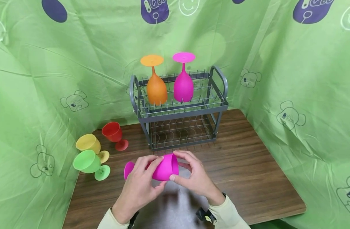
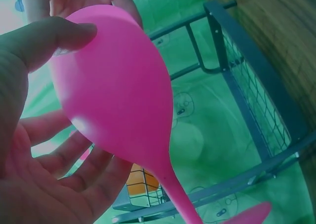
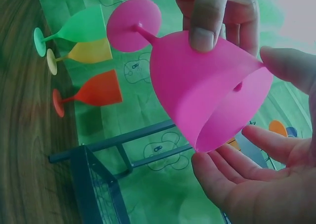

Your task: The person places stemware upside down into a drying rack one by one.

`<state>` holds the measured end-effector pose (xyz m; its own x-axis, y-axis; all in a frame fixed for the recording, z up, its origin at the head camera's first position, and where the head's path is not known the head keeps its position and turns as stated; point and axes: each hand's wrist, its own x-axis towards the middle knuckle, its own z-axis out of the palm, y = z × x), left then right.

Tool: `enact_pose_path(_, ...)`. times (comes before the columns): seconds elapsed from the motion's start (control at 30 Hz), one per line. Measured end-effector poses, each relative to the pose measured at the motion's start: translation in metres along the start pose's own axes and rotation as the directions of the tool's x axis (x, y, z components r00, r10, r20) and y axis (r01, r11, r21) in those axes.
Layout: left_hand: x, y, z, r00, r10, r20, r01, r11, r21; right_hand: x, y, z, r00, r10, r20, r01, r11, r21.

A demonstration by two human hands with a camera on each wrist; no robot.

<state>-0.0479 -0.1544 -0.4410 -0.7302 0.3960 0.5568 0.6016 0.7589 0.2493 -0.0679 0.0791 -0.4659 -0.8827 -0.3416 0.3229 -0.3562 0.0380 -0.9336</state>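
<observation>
Between both hands a pink wine goblet (image 1: 164,168) lies on its side in the air, its foot to the left and its mouth facing right. My left hand (image 1: 140,181) grips the bowl near the stem, with the thumb (image 2: 74,34) on one side and fingers on the other. At the mouth, my right hand (image 1: 196,175) holds the rim between thumb and fingers, as the right wrist view shows. An orange goblet (image 1: 157,90) and another pink goblet (image 1: 184,87) stand upside down on the upper level of the grey dish rack (image 1: 180,112).
Red (image 1: 112,132), yellow (image 1: 88,143) and green (image 1: 87,161) goblets lie at the left of the wooden table (image 1: 249,171). The rack's lower shelf (image 1: 182,132) has wavy wires. A green patterned cloth (image 1: 301,95) hangs around the table.
</observation>
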Motion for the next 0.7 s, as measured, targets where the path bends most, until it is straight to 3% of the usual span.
enact_pose_path(0.27, -0.0011, 0.0021, 0.0013, 0.999, 0.028, 0.045, -0.029, 0.999, 0.014, -0.0065, 0.007, -0.0015, 0.999, 0.047, 0.019, -0.048, 0.998, 0.038)
enact_pose_path(0.57, 0.002, 0.0032, 0.0023, 0.995, 0.014, 0.096, -0.015, 1.0, 0.01, -0.0077, 0.0087, -0.0012, 0.996, 0.088, -0.026, -0.087, 0.994, 0.061)
enact_pose_path(0.7, 0.003, 0.0046, 0.0033, 0.996, 0.021, 0.081, -0.022, 1.0, 0.01, -0.0084, 0.0087, -0.0023, 0.994, 0.094, -0.056, -0.09, 0.994, 0.06)
